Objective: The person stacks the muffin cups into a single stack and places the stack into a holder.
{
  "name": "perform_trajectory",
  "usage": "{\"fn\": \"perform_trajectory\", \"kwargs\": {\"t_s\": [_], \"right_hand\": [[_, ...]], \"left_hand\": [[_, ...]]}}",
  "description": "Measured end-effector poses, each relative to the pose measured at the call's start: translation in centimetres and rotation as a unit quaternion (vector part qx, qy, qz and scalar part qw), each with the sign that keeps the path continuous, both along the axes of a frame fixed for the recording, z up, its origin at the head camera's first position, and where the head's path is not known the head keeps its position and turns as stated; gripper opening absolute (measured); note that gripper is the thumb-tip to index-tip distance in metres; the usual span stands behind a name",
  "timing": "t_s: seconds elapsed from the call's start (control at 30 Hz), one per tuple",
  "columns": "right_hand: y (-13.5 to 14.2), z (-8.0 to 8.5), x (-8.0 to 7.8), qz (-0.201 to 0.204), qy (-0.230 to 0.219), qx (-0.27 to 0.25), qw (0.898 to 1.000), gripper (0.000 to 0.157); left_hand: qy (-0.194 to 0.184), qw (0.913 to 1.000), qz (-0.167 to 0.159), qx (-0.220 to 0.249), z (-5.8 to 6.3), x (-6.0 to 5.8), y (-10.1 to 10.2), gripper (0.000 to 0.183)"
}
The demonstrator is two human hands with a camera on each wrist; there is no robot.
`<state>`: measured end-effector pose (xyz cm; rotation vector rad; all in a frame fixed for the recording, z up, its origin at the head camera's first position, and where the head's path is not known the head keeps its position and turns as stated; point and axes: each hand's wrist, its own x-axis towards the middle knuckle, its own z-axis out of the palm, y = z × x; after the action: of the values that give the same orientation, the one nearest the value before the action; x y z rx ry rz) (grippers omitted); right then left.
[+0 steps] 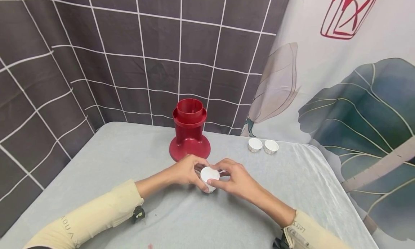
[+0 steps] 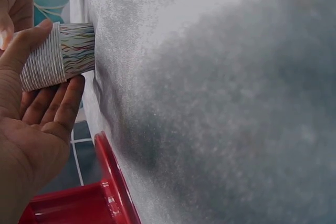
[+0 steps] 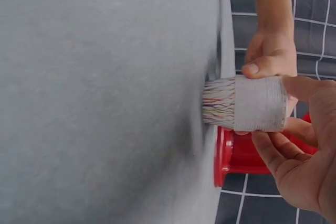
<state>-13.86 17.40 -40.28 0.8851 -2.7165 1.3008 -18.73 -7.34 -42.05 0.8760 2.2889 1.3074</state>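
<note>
A stack of nested white paper baking cups [image 1: 210,173] stands upright on the cloth-covered table. Its ribbed rims and wavy multicoloured lower wall show in the left wrist view [image 2: 79,48]. With thumb and fingers on opposite sides, my left hand [image 1: 186,170] holds the stack from the left. My right hand [image 1: 238,179] pinches it near the rim from the right, thumb in front and fingers behind. Just behind the hands stands a red plastic piece [image 1: 189,135] with a round upright tube and a wide flared base.
Two white baking cups [image 1: 255,144] sit side by side near the table's back right edge. A pale grey cloth covers the table [image 1: 129,152]. Behind it hangs a dark gridded curtain [image 1: 162,72], with a leaf-printed white cloth [image 1: 311,72] at the right.
</note>
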Motion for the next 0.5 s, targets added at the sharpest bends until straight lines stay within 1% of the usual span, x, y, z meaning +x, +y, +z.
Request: {"fn": "perform_trajectory", "kwargs": {"t_s": [0.17, 0.33, 0.5], "right_hand": [[-0.15, 0.24, -0.18, 0.003, -0.006, 0.016, 1.0, 0.034], [-0.15, 0.45, -0.31, 0.004, -0.026, 0.015, 1.0, 0.034], [-0.13, 0.58, -0.39, 0.005, -0.035, 0.012, 0.999, 0.034]], "left_hand": [[0.012, 0.9999, 0.004, 0.002, -0.12, 0.07, -0.08, 0.051], [0.007, 0.9999, 0.007, 0.003, -0.17, 0.1, -0.1, 0.054], [0.004, 1.0, 0.006, 0.002, -0.22, 0.03, -0.08, 0.055]]}}
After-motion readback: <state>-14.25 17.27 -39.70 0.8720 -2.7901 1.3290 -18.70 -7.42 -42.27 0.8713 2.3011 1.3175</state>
